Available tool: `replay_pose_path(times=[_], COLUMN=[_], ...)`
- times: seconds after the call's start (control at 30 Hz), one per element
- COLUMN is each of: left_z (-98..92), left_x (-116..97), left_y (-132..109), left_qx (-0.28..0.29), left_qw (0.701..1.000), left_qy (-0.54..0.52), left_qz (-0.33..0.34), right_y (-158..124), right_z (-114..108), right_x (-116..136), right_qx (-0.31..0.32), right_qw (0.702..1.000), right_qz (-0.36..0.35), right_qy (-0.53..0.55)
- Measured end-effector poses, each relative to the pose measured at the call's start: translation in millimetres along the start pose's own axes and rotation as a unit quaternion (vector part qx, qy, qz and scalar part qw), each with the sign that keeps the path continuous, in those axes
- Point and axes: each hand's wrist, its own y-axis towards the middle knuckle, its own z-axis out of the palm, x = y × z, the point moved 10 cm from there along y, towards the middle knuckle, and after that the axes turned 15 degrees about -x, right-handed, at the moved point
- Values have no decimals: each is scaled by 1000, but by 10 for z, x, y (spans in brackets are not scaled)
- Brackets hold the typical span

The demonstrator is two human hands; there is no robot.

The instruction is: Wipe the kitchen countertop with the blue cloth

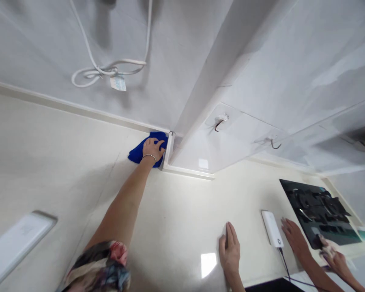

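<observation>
At the inner corner of the counter, my left hand (153, 149) presses on a blue cloth (137, 154), its fingers bent over it. The cloth lies bunched against the wall and the low white ledge (188, 173) around the pillar's foot. A bracelet (149, 156) circles that wrist. My right hand (230, 250) rests on the pale countertop (176, 227), fingers stretched out and holding nothing. Right of it lies a white power bank (272, 229) with a dark cable plugged in.
A co-worker's hands (296, 240) are beside a black gas stove (310, 202), one holding a whitish rag (330, 248). Adhesive hooks (220, 123) stick out from the pillar. A knotted white cord (109, 69) hangs on the wall. At left is a white rectangular object (21, 247).
</observation>
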Motion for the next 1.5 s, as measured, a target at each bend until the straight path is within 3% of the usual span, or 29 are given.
replay_pose_path(times=[0.37, 0.57, 0.7, 0.9, 1.03, 1.23, 1.5], left_z=[-537, -803, -878, -908, -693, -266, 151], left_x=[-63, -34, 30, 397, 339, 5, 161], left_y=[-933, -1429, -1583, -1379, -1147, -747, -320], left_qx=[33, -11, -35, -132, -153, -110, -42], left_qw=[996, 997, 996, 950, 930, 925, 908], left_qy=[63, 59, 2, -143, -193, -267, -287], left_qz=[-45, -52, -76, -245, -274, -249, -304], right_y=[-25, -40, -29, -23, -33, -44, -11], right_z=[20, 64, 67, 55, 56, 65, -7], right_x=[22, 7, 20, 40, 22, 5, 75], right_qx=[-35, -61, -70, -73, -71, -37, -36], right_qw=[999, 996, 995, 995, 995, 998, 998], right_qz=[-26, -40, -46, -49, -48, -28, -40], right_qy=[23, 46, 51, 51, 45, 44, 17])
